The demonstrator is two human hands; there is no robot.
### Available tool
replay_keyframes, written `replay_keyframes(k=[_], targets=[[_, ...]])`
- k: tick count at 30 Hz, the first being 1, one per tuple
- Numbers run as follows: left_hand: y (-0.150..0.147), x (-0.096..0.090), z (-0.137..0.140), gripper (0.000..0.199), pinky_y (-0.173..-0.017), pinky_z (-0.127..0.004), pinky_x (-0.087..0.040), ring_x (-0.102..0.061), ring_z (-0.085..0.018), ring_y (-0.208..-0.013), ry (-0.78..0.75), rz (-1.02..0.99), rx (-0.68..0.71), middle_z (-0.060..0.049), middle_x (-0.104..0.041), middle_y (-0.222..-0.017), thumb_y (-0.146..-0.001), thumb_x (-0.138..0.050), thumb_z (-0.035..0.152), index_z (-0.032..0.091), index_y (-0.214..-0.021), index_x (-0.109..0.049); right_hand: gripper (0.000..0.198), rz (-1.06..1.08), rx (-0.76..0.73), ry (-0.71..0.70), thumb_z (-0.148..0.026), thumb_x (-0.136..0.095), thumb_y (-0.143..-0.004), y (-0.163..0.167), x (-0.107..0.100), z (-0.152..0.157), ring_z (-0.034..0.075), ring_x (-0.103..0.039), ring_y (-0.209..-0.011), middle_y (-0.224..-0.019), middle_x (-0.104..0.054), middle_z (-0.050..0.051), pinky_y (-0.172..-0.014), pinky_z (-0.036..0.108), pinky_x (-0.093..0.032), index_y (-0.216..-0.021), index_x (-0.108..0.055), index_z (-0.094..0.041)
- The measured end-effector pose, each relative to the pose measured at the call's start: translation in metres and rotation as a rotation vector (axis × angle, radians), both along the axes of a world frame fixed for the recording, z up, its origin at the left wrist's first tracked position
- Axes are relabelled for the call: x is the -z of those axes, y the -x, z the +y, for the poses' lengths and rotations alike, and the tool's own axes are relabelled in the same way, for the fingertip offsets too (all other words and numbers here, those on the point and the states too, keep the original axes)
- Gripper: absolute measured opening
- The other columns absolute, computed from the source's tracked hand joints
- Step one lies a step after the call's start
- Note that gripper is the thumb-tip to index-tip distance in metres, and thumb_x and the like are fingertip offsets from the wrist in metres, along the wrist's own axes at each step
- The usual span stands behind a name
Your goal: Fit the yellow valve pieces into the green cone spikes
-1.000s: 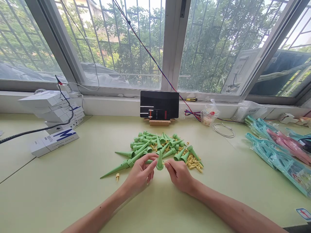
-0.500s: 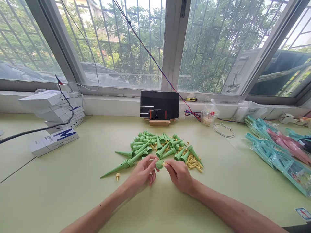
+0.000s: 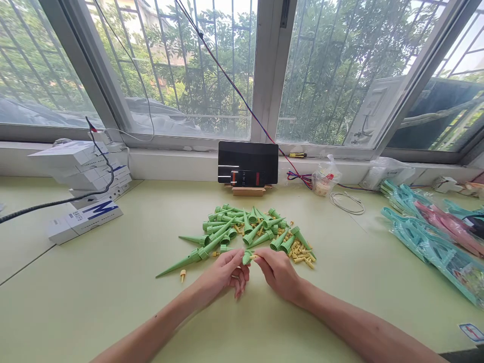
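Two hands are engaged: the left hand (image 3: 226,268) pinches a green cone (image 3: 246,258); the right hand (image 3: 279,267) grips a yellow peg (image 3: 254,257) at its three o'clock. Upright one second ago, the cone now appears foreshortened, plain-coloured, partly finger-covered, probably easing peg alignment. Similar cones (image 3: 252,236) lie beyond, at twelve o'clock.

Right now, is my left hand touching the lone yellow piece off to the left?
Apart. The head view shows tabletop between your left hand and the lone yellow piece.

Left hand (image 3: 228,268) masks part of the green spike (image 3: 246,258) | right hand (image 3: 280,269) covers much of a yellow nozzle (image 3: 254,257) | black cable (image 3: 45,205) cut off left!
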State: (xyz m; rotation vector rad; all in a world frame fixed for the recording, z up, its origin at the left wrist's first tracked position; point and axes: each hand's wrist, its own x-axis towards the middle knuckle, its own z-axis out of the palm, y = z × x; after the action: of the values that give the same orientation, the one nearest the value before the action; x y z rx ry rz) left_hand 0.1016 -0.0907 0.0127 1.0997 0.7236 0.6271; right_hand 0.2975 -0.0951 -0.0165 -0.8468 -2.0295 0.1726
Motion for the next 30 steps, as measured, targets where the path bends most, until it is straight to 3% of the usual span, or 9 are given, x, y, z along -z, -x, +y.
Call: replay_keyframes(k=[11,23,30], targets=[[0.0031,-0.0009,0.0007,0.048,-0.052,-0.024,-0.047,-0.056,-0.011,-0.053,-0.065,0.031,-0.016,-0.002,-0.061,-0.070,-0.088,-0.059,0.063,0.016,-0.083,-0.052,0.033,-0.023,-0.026,0.016,-0.029,-0.034,-0.107,-0.0008,-0.0008,0.0008,0.012,-0.052,-0.055,-0.067,-0.062,0.001,-0.055,0.023,-0.037,-0.086,-0.058,-0.019],[0.0053,-0.0001,0.0025,0.043,-0.054,-0.023,-0.047,-0.051,-0.010,-0.054,-0.149,0.035,-0.028,0.001,-0.057,-0.063,-0.088,-0.065,0.055,0.014,-0.100,-0.058,0.035,-0.019,-0.060,0.052,-0.031,-0.033,-0.107,-0.0016,-0.0013,0.0014,0.012,-0.040,-0.051,-0.060,-0.052,-0.002,-0.053,0.023,-0.030,-0.081,-0.054,-0.020],[0.0066,-0.0027,0.0020,0.043,-0.053,-0.022,-0.044,-0.050,-0.008,-0.052,-0.272,0.114,-0.024,0.003,-0.056,-0.066,-0.090,-0.063,0.053,0.013,-0.103,-0.056,0.035,-0.027,-0.058,0.062,-0.031,-0.033,-0.107,-0.0023,0.0001,0.0005,0.012,-0.039,-0.051,-0.060,-0.050,-0.003,-0.053,0.023,-0.030,-0.079,-0.052,-0.020]])
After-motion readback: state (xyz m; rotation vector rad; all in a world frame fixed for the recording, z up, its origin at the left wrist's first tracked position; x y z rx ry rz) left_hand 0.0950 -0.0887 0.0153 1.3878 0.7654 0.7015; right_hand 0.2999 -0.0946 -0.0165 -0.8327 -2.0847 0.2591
